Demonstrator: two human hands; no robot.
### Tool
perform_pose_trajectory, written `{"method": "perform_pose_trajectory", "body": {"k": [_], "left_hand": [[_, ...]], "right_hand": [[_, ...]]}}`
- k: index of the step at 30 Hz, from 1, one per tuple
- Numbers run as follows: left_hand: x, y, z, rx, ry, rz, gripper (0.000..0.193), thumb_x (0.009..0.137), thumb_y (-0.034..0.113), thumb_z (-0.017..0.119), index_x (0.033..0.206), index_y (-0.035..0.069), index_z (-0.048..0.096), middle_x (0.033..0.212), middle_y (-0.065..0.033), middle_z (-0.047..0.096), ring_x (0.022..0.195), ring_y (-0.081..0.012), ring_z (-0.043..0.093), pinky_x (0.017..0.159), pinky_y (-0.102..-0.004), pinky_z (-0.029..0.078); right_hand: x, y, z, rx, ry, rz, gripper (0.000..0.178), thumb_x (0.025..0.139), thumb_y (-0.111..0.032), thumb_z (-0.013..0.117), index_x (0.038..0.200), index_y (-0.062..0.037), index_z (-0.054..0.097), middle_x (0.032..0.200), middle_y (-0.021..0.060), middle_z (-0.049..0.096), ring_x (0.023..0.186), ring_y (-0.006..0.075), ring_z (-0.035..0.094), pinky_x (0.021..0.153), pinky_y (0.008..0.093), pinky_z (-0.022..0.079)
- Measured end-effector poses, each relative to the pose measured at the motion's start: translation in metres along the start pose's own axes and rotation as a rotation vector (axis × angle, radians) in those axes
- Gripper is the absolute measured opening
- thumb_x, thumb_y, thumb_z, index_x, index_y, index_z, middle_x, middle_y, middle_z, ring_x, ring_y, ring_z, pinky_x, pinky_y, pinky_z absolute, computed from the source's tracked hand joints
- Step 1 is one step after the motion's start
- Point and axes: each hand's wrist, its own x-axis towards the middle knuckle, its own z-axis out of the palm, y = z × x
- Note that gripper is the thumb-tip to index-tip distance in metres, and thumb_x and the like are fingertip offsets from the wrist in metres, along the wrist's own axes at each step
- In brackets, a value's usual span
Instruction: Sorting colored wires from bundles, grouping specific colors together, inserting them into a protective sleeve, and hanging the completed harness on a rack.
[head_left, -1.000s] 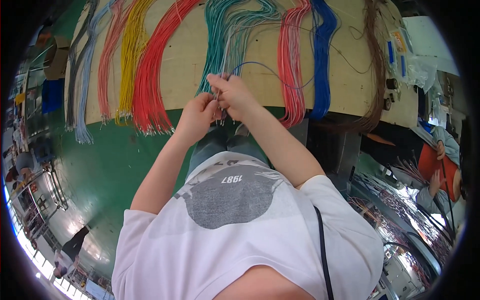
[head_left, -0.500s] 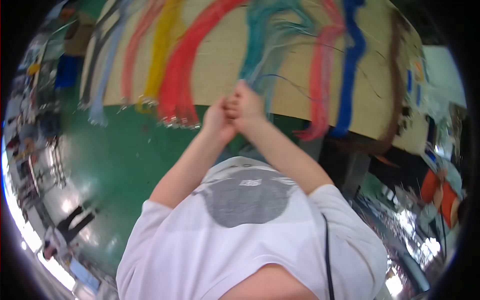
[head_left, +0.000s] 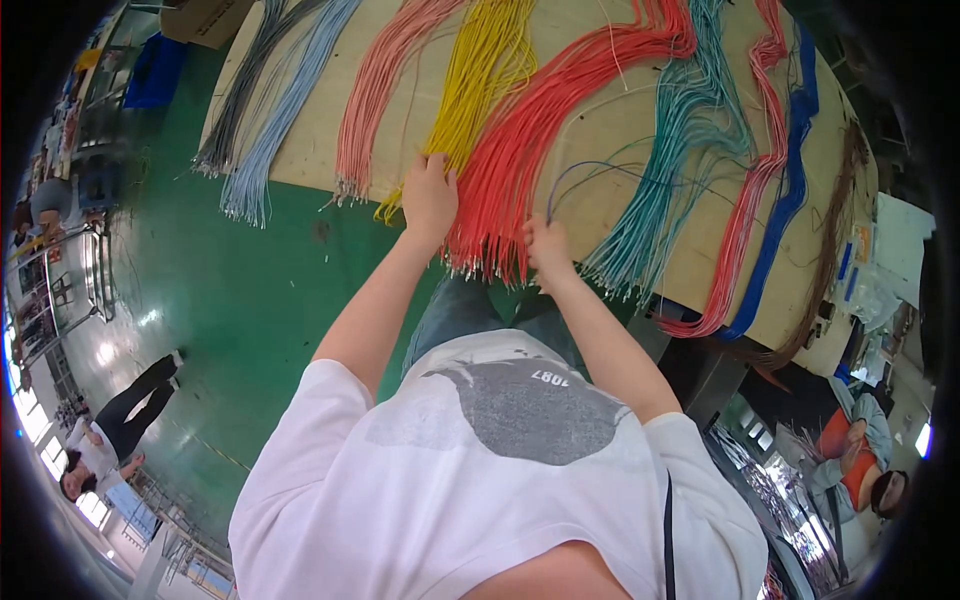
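Note:
My left hand [head_left: 430, 203] is at the lower end of a bundle of yellow wires [head_left: 478, 85], with its fingers closed on some of them; how many it grips is hidden. Right beside it a thick bundle of red wires [head_left: 520, 150] fans down over the table edge, bare metal terminals at its ends. To the right of those ends, my right hand [head_left: 547, 248] is closed around a few thin wires. A blue wire [head_left: 590, 164] and a whitish one curve up from it across the board. Teal wires [head_left: 665, 150] lie just right of that hand.
Salmon wires [head_left: 375, 110], light blue wires [head_left: 290, 110] and dark grey wires [head_left: 245, 95] lie left on the wooden table [head_left: 310, 160]. Pink-red wires [head_left: 745, 215], a blue bundle [head_left: 790, 190] and brown wires [head_left: 835, 220] lie right. People are at far left and right.
My hands were together in front of the teal wires and have separated. The left now reaches the yellow wires, the right sits beside the red ends. The view has shifted, with the bundles farther right.

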Motion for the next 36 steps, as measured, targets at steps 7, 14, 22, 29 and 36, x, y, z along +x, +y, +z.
{"method": "perform_pose_trajectory", "body": {"k": [7,14,22,29,36], "left_hand": [[0.021,-0.020,0.006,0.090,-0.158,-0.050,0.016,0.073,0.014,0.055,0.085,0.003,0.054,0.081,-0.0142,0.054,0.075,-0.0321,0.053,0.065,-0.0403,0.043],[0.043,-0.034,-0.007,-0.393,-0.368,-0.372,0.011,0.070,0.011,0.055,0.070,0.001,0.057,0.070,-0.0151,0.059,0.072,-0.0315,0.057,0.062,-0.0388,0.045],[0.052,-0.019,-0.060,0.138,-0.056,0.215,0.005,0.066,0.009,0.056,0.068,0.005,0.058,0.069,-0.0125,0.054,0.068,-0.0294,0.051,0.062,-0.0400,0.041],[0.040,-0.002,-0.065,-0.704,-0.612,-0.593,0.009,0.076,0.010,0.055,0.079,0.002,0.055,0.081,-0.0095,0.056,0.074,-0.0220,0.055,0.064,-0.0317,0.044],[0.026,0.055,-0.062,-1.398,-1.003,-1.069,0.010,0.084,0.010,0.045,0.090,0.002,0.042,0.092,-0.0108,0.054,0.082,-0.0213,0.057,0.071,-0.0341,0.048]], "right_hand": [[0.026,-0.003,0.016,-0.620,0.347,-0.471,0.020,0.075,-0.018,0.058,0.072,0.0014,0.055,0.058,0.0041,0.052,0.055,0.0142,0.052,0.052,0.0286,0.042],[0.043,-0.002,-0.003,-0.202,0.130,-0.205,0.015,0.077,-0.019,0.057,0.074,-0.0053,0.051,0.057,0.0006,0.048,0.043,0.0093,0.043,0.040,0.0233,0.037],[-0.011,-0.062,0.008,0.427,-0.292,-0.011,0.011,0.082,-0.016,0.050,0.078,-0.0065,0.049,0.060,-0.0017,0.045,0.040,0.0025,0.029,0.034,0.0166,0.019],[-0.013,-0.079,0.018,0.694,-0.520,0.009,0.011,0.085,-0.014,0.046,0.092,-0.0059,0.049,0.067,-0.0002,0.048,0.042,0.0010,0.028,0.034,0.0137,0.019],[-0.009,-0.104,0.031,0.522,-0.282,-0.208,0.007,0.082,-0.014,0.051,0.080,-0.0085,0.047,0.064,-0.0014,0.048,0.040,0.0013,0.028,0.033,0.0161,0.019]]}}
